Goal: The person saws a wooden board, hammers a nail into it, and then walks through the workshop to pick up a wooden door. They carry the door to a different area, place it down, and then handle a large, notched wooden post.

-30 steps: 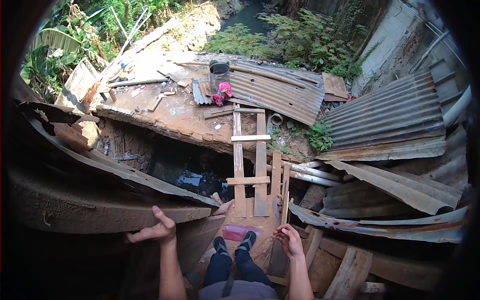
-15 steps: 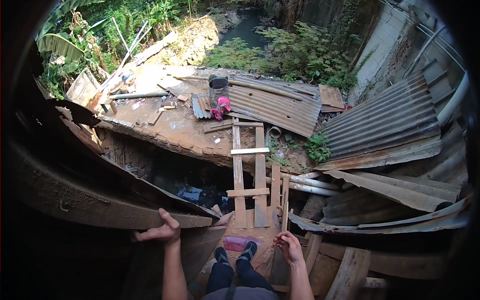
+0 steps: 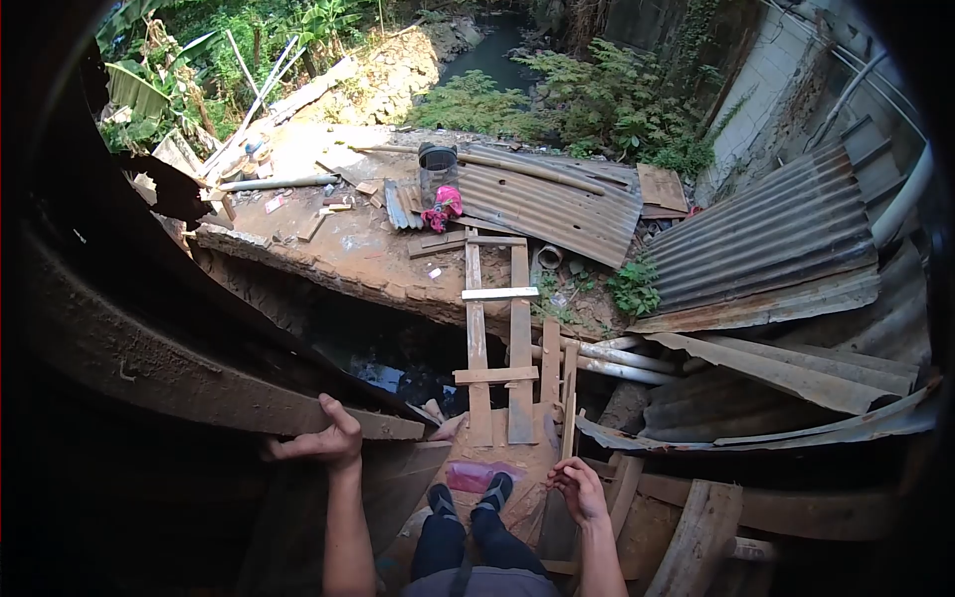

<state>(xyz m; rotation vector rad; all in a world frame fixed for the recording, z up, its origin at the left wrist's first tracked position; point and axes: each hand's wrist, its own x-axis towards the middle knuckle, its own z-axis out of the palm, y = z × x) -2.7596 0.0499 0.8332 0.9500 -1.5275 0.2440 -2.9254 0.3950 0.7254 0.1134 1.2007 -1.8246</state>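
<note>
Bare forearms, dark trousers, dark shoes point(image 3: 468, 497) with grey trim

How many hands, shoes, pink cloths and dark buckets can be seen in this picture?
Hands: 2, left hand and right hand
Shoes: 2, one and the other
Pink cloth: 1
Dark bucket: 1
Total: 6

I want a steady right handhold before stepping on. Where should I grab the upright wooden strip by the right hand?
Probably grip the upright wooden strip partway up, from its right side: it is thin, its right edge is bare, and the right hand sits just below it.
</note>
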